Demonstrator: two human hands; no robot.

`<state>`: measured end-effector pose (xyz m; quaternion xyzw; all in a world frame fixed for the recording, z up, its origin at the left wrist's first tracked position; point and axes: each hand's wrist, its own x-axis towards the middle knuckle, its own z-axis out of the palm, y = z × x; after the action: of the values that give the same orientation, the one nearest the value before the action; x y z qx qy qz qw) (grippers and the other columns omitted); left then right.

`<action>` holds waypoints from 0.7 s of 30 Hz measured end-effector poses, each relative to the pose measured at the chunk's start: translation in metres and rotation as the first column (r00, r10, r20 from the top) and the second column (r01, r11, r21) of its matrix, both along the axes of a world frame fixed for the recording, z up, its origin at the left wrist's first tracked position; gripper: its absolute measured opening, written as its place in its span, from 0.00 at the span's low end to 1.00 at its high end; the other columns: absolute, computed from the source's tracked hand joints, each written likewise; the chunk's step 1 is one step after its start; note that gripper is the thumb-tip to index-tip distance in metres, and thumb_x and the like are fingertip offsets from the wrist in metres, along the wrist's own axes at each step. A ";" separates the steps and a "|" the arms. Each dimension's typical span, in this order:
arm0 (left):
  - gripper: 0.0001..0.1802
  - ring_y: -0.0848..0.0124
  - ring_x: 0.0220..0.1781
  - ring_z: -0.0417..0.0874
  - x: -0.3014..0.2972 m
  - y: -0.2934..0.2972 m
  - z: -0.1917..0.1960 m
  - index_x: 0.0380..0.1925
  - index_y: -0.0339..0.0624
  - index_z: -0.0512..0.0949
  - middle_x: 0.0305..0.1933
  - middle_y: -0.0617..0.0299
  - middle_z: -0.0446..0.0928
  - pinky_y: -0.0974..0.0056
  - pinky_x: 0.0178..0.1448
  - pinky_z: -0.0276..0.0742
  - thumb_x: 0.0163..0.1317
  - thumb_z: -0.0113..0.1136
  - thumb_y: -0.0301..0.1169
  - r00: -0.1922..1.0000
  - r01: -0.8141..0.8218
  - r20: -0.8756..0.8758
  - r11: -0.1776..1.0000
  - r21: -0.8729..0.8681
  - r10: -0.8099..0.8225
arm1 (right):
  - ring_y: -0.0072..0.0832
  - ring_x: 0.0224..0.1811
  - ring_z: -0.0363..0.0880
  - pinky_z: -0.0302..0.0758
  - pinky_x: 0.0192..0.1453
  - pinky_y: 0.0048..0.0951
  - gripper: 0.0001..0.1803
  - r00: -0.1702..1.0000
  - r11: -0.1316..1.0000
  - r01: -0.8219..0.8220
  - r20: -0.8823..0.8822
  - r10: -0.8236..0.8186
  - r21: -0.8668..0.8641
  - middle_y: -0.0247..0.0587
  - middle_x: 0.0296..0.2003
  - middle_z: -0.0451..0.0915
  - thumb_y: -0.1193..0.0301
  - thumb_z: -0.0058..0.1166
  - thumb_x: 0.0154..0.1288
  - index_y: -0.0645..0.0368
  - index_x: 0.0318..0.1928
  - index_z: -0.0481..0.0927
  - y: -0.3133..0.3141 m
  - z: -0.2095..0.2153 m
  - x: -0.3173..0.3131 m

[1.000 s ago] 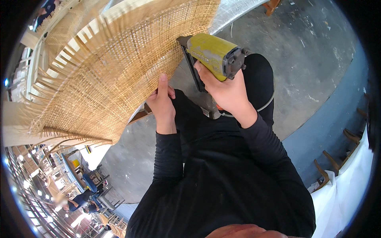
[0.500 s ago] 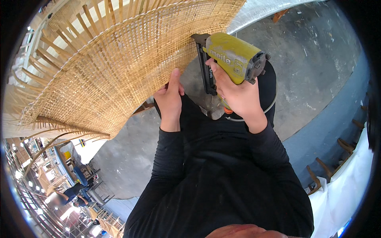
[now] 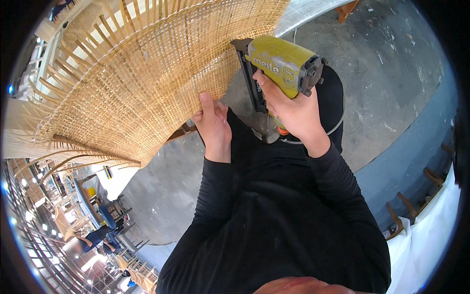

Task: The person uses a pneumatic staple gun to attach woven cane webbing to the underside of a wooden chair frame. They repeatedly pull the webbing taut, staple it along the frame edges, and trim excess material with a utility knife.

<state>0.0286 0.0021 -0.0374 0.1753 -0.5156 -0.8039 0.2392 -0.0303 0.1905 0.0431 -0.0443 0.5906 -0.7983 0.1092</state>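
A broad sheet of woven cane webbing [image 3: 147,78], tan with loose strand ends along its far edge, curves across the upper left. My left hand [image 3: 214,128] is closed at its near edge, thumb lying over the weave and fingers curled, partly hidden. In my right hand [image 3: 296,110] is a yellow-green pneumatic staple gun [image 3: 281,61] with a black magazine, gripped by its handle. The gun's nose rests at or just above the right part of the webbing; I cannot tell whether it touches. Its orange-collared air hose fitting [image 3: 282,131] shows below my hand.
A grey hose [image 3: 338,125] loops beside my right leg. Grey concrete floor [image 3: 377,93] spreads to the right, with white sheeting [image 3: 421,250] and wooden chair legs [image 3: 394,220] at the lower right. At the lower left are a person [image 3: 95,237], benches and several chair frames.
The webbing and the staple gun have shifted slightly left in the view. My left hand has slid a little along the near edge and its fingers show more.
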 end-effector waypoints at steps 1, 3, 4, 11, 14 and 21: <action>0.18 0.79 0.16 0.64 -0.004 0.002 0.003 0.28 0.46 0.75 0.17 0.70 0.70 0.70 0.25 0.60 0.79 0.58 0.41 0.998 -0.047 0.028 0.998 -0.040 0.048 | 0.23 0.49 0.86 0.81 0.54 0.29 0.15 1.000 1.000 0.001 0.003 -0.001 -0.004 0.42 0.48 0.89 0.77 0.63 0.70 0.69 0.54 0.82 -0.002 -0.001 0.001; 0.18 0.80 0.16 0.65 -0.007 0.004 0.005 0.29 0.45 0.76 0.17 0.68 0.71 0.71 0.24 0.61 0.79 0.58 0.41 0.992 -0.098 0.073 0.989 -0.110 0.107 | 0.24 0.50 0.86 0.81 0.54 0.29 0.15 1.000 1.000 0.007 0.006 -0.007 -0.006 0.42 0.49 0.89 0.78 0.64 0.69 0.69 0.55 0.82 -0.006 -0.003 0.002; 0.17 0.80 0.16 0.66 -0.008 0.003 0.005 0.30 0.44 0.77 0.17 0.68 0.71 0.71 0.24 0.61 0.79 0.58 0.41 0.989 -0.104 0.092 0.985 -0.139 0.117 | 0.24 0.50 0.86 0.81 0.54 0.29 0.15 1.000 1.000 0.007 0.003 -0.007 0.001 0.42 0.49 0.88 0.78 0.64 0.69 0.69 0.55 0.82 -0.006 -0.003 0.001; 0.17 0.80 0.17 0.68 -0.008 0.008 0.004 0.32 0.41 0.78 0.19 0.65 0.73 0.72 0.23 0.64 0.78 0.59 0.40 0.985 -0.113 0.103 0.974 -0.196 0.135 | 0.25 0.50 0.86 0.81 0.54 0.30 0.15 0.997 0.998 0.021 -0.081 -0.016 0.059 0.42 0.49 0.88 0.79 0.63 0.69 0.69 0.54 0.81 -0.008 0.003 0.001; 0.18 0.80 0.18 0.68 -0.010 0.007 0.002 0.31 0.41 0.78 0.19 0.66 0.73 0.72 0.25 0.65 0.78 0.59 0.40 0.993 -0.096 0.044 0.980 -0.176 0.105 | 0.25 0.49 0.86 0.80 0.53 0.30 0.14 0.992 0.991 0.026 -0.126 -0.009 0.131 0.42 0.47 0.88 0.79 0.62 0.69 0.69 0.54 0.81 -0.008 0.004 0.000; 0.22 0.78 0.17 0.61 -0.003 0.003 0.015 0.24 0.48 0.70 0.14 0.70 0.62 0.67 0.29 0.61 0.80 0.55 0.43 0.994 -0.080 -0.063 0.976 0.205 0.095 | 0.11 0.25 0.73 0.68 0.27 0.18 0.10 0.996 0.999 0.043 -0.072 -0.043 -0.005 0.26 0.33 0.83 0.74 0.64 0.73 0.63 0.51 0.84 -0.015 -0.005 0.006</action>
<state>0.0258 0.0049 -0.0219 0.1920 -0.4142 -0.8465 0.2737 -0.0243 0.1759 0.0380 -0.0605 0.5936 -0.7994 0.0705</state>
